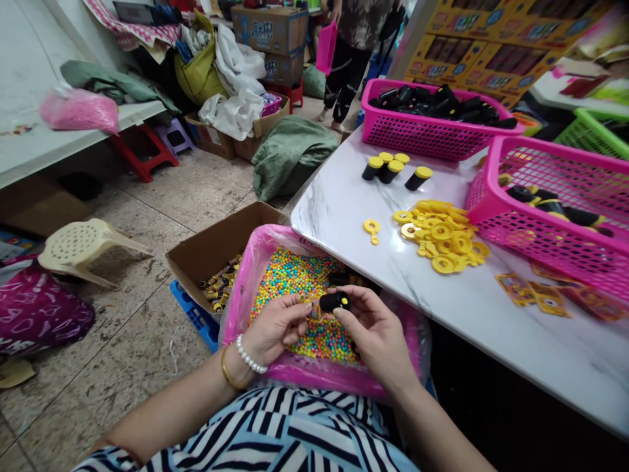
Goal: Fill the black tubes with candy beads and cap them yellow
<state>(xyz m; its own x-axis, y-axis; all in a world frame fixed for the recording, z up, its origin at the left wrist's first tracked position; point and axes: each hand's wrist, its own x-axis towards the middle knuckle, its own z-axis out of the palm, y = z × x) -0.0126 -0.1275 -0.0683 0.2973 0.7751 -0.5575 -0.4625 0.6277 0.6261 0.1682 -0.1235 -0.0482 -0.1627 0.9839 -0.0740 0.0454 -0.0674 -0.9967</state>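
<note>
Right hand [378,334]: thumb and fingers clamped on a short black tube [334,301], held sideways, its yellow-dotted end facing the camera. Left hand [275,328]: fingertips pinched together on a yellowish piece [310,309] just left of the tube, touching or nearly touching it. The piece is too small to identify.

Both hands hover directly above the pink tub [314,379] of coloured beads [289,275], close to the lap. Likely held there so that anything dropped lands back in the beads rather than on the floor. More black tubes lie in the tub just beyond the fingers.

Left of the left hand, beyond the tub: an open cardboard box [216,242] of gold-wrapped bits on a blue crate [196,318], then bare floor and a tipped white stool [81,246].

Right of the right hand and further out: the marble table [354,203], whose edge overhangs the tub's far corner, so a straight lift is tight on that side. A lone yellow ring [372,228] lies nearest the edge, with a heap of yellow caps [445,239] past it, probably set within easy reach of the right hand. Further back: capped tubes [388,167], a near pink basket [540,216], a far pink basket [422,134] of black tubes, and orange stickers [533,295]. Bare marble is open between the ring and the table edge.

A standing person [354,52] is well apart at the back.
</note>
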